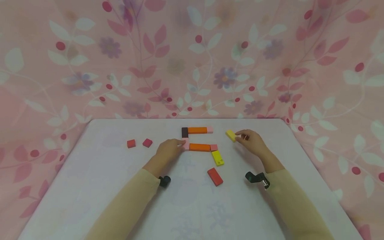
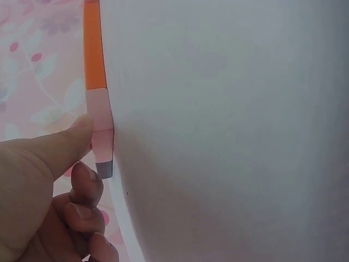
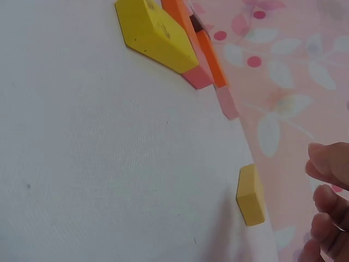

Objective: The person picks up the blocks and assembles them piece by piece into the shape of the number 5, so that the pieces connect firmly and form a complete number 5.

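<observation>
In the head view my left hand (image 1: 170, 148) reaches to a pink block (image 1: 186, 146) at the lower left corner of a joined row of blocks. The left wrist view shows its thumb against the pink block's (image 2: 98, 109) side, other fingers curled below. A black block (image 1: 184, 132) stands above the pink one; orange blocks (image 1: 199, 147) run right from this column. My right hand (image 1: 251, 141) hovers by a yellow block (image 1: 230, 135), its fingers loosely bent. The right wrist view shows a gap between the fingertips and that yellow block (image 3: 251, 195).
A second yellow block (image 1: 217, 158) slants down from a small pink block (image 1: 213, 147) at the lower row's end. Nearer lies a red block (image 1: 215, 176). Two small red blocks (image 1: 131, 143) lie at the left. A floral cloth (image 1: 192, 66) hangs behind the white table (image 1: 90, 200).
</observation>
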Available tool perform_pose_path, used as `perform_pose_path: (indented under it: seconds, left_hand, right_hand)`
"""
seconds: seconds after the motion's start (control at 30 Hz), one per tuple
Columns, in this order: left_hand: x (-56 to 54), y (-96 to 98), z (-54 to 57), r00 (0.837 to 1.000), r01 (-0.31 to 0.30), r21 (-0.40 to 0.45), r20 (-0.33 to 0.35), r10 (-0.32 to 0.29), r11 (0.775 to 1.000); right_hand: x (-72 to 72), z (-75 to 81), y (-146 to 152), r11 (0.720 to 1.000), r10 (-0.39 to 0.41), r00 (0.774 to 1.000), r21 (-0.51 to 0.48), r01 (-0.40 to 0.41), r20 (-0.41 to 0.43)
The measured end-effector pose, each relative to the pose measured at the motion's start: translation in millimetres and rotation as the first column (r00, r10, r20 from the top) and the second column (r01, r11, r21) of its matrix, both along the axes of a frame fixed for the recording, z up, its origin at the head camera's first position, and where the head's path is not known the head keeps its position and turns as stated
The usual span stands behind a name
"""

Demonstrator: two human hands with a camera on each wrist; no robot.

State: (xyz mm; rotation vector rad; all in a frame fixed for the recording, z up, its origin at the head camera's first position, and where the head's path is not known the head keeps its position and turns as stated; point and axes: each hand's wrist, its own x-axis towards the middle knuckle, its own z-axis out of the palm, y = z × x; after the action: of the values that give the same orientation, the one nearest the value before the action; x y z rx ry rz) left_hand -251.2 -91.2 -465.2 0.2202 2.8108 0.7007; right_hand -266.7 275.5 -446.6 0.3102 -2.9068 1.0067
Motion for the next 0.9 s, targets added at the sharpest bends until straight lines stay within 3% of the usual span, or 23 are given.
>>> perform_pose_path:
  seconds: [0.2,0.4,0.67,0.9]
  left_hand:
    - [1.2,-1.8,1.9,1.0,0.027,-0.033,-0.013,-0.027,0.999]
    - [0.0,-1.5,-0.3,0.999,0.039,-0.047,-0.03,-0.04,0.998]
    - [-0.2,-1.1,-0.5,0.997,0.044,-0.062,-0.053,-0.048,0.997]
    - [-0.6,-1.2,-1.4,0.998,0.041,-0.048,-0.051,-0.043,0.998]
  right_hand:
    - [-17.8,-9.9,1,0.999,-0.042,0.999,0.01,0.042,0.019]
    - [-29.2,-20.9,1,0.996,-0.092,0.991,0.007,0.092,0.097]
    - [-34.8,-31.3,0,0.992,-0.127,0.981,0.026,0.124,0.144]
    - [-34.3,-31.6,-2,0.986,-0.168,0.964,0.034,0.165,0.205]
